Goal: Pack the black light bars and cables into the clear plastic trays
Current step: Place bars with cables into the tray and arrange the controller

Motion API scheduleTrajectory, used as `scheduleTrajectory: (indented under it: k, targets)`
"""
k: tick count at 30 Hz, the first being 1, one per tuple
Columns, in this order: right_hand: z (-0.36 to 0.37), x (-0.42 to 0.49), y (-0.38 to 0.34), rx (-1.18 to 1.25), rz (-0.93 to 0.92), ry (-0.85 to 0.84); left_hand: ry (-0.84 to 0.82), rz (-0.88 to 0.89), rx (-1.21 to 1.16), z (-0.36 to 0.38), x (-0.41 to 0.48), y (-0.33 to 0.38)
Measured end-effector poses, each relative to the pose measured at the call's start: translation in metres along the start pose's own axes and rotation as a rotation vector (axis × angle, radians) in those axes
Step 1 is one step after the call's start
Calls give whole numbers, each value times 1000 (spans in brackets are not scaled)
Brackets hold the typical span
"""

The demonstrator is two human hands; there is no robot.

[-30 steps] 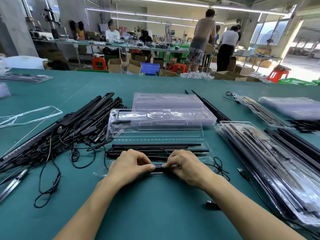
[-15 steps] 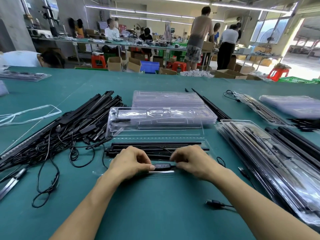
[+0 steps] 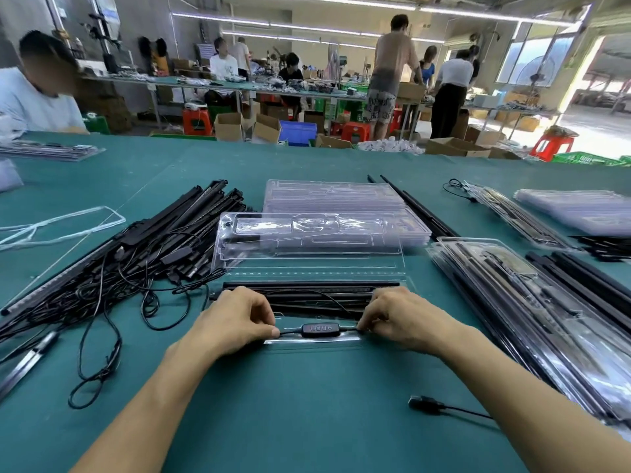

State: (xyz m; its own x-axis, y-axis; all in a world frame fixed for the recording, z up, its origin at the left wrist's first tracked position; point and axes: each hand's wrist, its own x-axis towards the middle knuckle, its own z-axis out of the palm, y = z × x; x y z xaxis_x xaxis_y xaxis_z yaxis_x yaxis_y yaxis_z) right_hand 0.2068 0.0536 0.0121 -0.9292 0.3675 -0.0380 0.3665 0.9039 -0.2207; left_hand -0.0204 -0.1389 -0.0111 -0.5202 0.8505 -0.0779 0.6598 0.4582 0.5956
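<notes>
An open clear plastic tray [image 3: 312,273] lies in front of me with black light bars [image 3: 307,291] in its near half. A black inline controller [image 3: 321,330] with its cable sits along the tray's front edge. My left hand [image 3: 235,322] pinches the cable just left of the controller. On the controller's other side, my right hand [image 3: 399,319] pinches the same cable. The cable's USB plug [image 3: 423,402] lies loose on the mat under my right forearm.
A heap of black bars and tangled cables [image 3: 136,254] fills the left. Empty clear trays [image 3: 327,199] are stacked behind. Packed trays [image 3: 532,319] and more bars [image 3: 594,291] lie at the right. A person sits at the far left of the green table [image 3: 307,404].
My hands have drawn apart along the cable, so the controller now shows between them at the tray's front edge. The USB plug has slid out to the right.
</notes>
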Motion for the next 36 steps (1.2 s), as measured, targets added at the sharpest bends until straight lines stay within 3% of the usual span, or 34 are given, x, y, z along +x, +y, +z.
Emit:
scheduleTrajectory:
  k: [3,6,12,20,25,29,33,36]
  targets:
    - [-15,-17,15,88,69,45,-10,24,-86,2,2,3]
    - [-26,-36,37,89,166,-32,115,107,-62,15,7,14]
    - [-21,-46,55,-56,145,-99,154,383,162,54,28,55]
    - [-12,-52,49,-381,48,60,106,384,233,74,36,49]
    - [-15,-53,49,-303,80,115,157,407,94,72,34,49]
    - [-4,-38,43,-394,222,225,165,430,112,74,33,50]
    - [4,-24,40,-284,431,193,167,432,16,71,31,48]
    - [6,-22,37,-127,472,237,183,456,11,70,29,48]
